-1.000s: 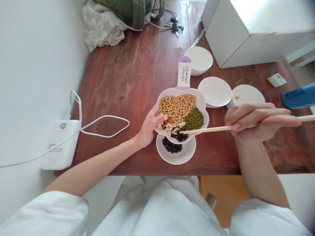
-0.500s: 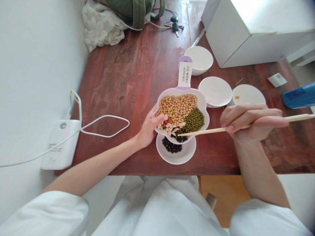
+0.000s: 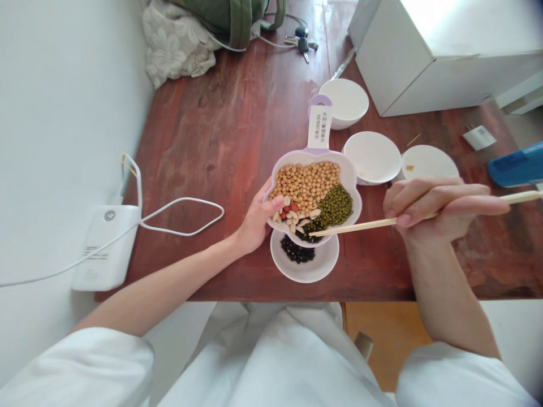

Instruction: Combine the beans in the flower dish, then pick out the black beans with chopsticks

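Note:
My left hand (image 3: pixel 255 223) grips the left rim of a flower-shaped bowl (image 3: pixel 350 164) with a lilac, labelled handle, thumb over the edge. In it lie soybeans (image 3: pixel 303 181), green mung beans (image 3: pixel 337 204), peanuts (image 3: pixel 292 219) and some black beans (image 3: pixel 313 230). My right hand (image 3: pixel 436 209) is closed around pale chopsticks (image 3: pixel 356 228), whose tips touch the black beans at the near edge. Whether anything sits between the tips, I cannot tell. Partly beneath the flower-shaped bowl is a small white bowl (image 3: pixel 326 265) holding more black beans (image 3: pixel 298 250).
Three white bowls (image 3: pixel 347 104) (image 3: pixel 371 158) (image 3: pixel 432 161) stand beyond; the rightmost has a few yellowish bits. Around them are a white box (image 3: pixel 428 79), a blue object (image 3: pixel 515 165), a charger (image 3: pixel 479 137), keys (image 3: pixel 302 44), a green bag (image 3: pixel 212 20) and a white corded device (image 3: pixel 108 249).
My right hand has shifted slightly right, and the chopstick tips have moved a little right along the black beans. My left hand keeps its hold on the flower-shaped bowl.

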Demonstrator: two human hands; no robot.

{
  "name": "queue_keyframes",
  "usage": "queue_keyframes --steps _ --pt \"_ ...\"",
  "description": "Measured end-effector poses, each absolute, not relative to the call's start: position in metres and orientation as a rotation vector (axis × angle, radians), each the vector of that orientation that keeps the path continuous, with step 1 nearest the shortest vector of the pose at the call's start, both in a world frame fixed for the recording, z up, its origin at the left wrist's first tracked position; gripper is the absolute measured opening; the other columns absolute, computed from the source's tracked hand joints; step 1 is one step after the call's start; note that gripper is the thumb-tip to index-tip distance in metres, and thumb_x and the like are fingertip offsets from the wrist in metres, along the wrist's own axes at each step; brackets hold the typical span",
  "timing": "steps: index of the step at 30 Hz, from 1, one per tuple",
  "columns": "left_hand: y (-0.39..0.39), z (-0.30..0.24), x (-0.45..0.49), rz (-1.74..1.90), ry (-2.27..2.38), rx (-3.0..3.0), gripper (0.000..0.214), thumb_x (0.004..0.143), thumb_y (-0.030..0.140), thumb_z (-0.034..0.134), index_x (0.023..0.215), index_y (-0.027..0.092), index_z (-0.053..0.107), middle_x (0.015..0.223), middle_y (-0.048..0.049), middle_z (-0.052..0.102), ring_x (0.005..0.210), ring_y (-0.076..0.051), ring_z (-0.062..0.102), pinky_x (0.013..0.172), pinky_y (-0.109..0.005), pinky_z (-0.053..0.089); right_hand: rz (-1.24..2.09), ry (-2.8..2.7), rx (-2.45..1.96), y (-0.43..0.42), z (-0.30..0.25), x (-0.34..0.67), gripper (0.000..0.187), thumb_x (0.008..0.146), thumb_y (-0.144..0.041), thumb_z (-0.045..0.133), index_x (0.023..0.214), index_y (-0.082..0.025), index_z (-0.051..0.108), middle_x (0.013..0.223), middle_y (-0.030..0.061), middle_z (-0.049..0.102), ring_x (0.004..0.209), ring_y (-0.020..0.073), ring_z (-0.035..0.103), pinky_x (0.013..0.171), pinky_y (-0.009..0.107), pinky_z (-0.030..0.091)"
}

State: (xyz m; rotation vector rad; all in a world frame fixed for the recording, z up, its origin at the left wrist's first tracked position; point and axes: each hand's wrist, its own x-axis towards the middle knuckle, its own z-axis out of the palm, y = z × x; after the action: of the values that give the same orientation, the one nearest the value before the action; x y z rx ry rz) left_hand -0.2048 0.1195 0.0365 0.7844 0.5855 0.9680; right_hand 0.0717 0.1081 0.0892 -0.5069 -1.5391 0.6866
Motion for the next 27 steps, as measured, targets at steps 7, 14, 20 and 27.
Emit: queue_keyframes --steps 7,14,20,27 --pt "0.119 0.035 -0.205 0.978 0.597 0.794 0.06 0.088 0.055 0.078 0.138 0.023 0.07 0.142 -0.0106 0.077 0.149 -0.041 0.062 0.125 -0.058 0.053 0.694 -1.551 -0.568 0.102 0.087 0.065 0.066 0.11 -0.057 0.055 0.062 -0.019 0.081 0.051 0.0066 0.065 0.039 0.0161 0.06 0.037 0.028 0.047" --pt "0.119 0.035 -0.206 0.971 0.608 0.811 0.058 0.09 0.055 0.076 0.139 0.025 0.07 0.137 -0.0083 0.079 0.149 -0.041 0.062 0.125 -0.059 0.053 0.678 -1.571 -0.56 0.104 0.09 0.073 0.072 0.111 -0.059 0.053 0.059 -0.018 0.08 0.049 0.0084 0.066 0.036 0.0167 0.06 0.036 0.028 0.046" --pt "0.12 0.04 -0.203 0.993 0.577 0.804 0.059 0.089 0.055 0.079 0.138 0.024 0.071 0.143 -0.0101 0.077 0.149 -0.043 0.061 0.124 -0.058 0.054 0.703 -1.605 -0.667 0.099 0.096 0.073 0.074 0.105 -0.068 0.057 0.055 -0.019 0.079 0.051 0.0096 0.068 0.041 0.0181 0.064 0.04 0.029 0.048" --pt "0.12 0.041 -0.202 0.977 0.573 0.793 0.063 0.087 0.059 0.079 0.141 0.026 0.07 0.148 -0.0088 0.074 0.156 -0.043 0.055 0.126 -0.058 0.052 0.713 -1.605 -0.73 0.095 0.093 0.073 0.067 0.105 -0.067 0.059 0.062 -0.021 0.082 0.059 0.0106 0.072 0.049 0.0205 0.068 0.043 0.032 0.049"
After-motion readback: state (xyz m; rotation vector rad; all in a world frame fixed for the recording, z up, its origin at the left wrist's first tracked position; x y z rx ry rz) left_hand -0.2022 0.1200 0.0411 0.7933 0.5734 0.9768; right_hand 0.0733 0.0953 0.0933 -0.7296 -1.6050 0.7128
